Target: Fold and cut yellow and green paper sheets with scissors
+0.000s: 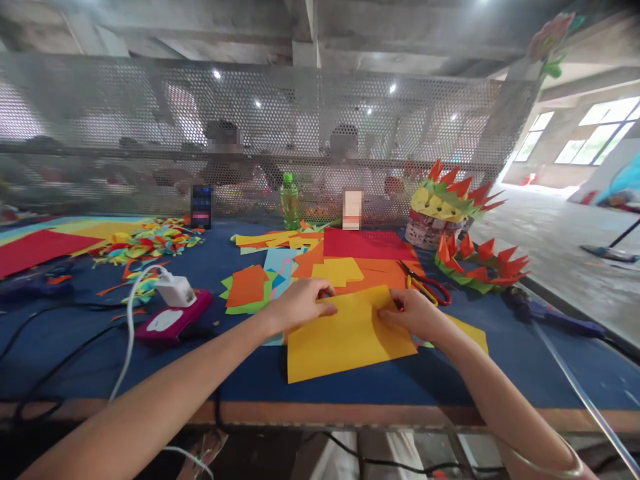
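A sheet of yellow paper [345, 337] is held up at a slant over the front of the blue table. My left hand [303, 303] pinches its upper left part between thumb and fingers. At the upper right edge my right hand [413, 312] grips the same sheet, thumb on the near face. Behind the sheet lie a red sheet [365, 245], a smaller yellow piece [337, 271] and orange paper [395, 270]. Scissors [425, 288] with red and yellow handles rest just beyond my right hand. Left of my left hand sits a small stack of orange and green pieces [247, 285].
A white charger [175, 290] stands in a magenta power strip [197, 317] at left, with cables around it. Paper scraps [145, 240] are heaped behind. A green bottle [289, 203], an orange-green paper ring [483, 263], a woven paper basket [435, 210] and a glue gun [550, 313] stand or lie about.
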{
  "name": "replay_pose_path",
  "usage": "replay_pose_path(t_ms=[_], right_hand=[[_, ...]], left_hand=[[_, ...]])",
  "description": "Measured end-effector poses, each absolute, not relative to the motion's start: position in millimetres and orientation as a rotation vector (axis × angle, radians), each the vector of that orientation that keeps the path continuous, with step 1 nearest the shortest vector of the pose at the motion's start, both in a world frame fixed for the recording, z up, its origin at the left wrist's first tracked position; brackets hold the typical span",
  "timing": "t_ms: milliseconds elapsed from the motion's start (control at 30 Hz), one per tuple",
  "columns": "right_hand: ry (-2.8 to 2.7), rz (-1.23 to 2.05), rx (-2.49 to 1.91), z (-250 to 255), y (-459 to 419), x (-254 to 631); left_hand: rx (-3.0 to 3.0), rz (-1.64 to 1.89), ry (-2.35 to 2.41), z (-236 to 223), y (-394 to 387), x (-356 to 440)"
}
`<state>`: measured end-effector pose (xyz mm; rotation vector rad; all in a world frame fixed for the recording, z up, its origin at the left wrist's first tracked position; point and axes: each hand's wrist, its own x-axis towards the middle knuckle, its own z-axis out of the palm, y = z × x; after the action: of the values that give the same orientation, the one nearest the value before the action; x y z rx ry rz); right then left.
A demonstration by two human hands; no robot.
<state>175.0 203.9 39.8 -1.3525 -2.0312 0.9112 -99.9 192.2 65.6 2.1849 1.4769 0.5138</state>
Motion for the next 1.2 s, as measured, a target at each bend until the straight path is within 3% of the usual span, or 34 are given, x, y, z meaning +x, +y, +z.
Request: replay_pose_path(t_ms=[333, 567, 800, 1200], right_hand=[[-2.071, 0.672, -1.380, 38, 199, 172], [-2.358, 0.051, -1.226, 46, 192, 147], [-2.551, 0.004, -1.037, 58, 191, 132], [-2.668, -0.453, -0.893, 56, 167, 139]], left_hand=[[2.310, 0.521, 1.520, 55, 181, -94], [2.408, 0.543, 1.466, 57, 175, -92], [2.524, 0.562, 1.447, 58, 167, -90], [3.197, 0.305, 1.494, 45, 131, -72]])
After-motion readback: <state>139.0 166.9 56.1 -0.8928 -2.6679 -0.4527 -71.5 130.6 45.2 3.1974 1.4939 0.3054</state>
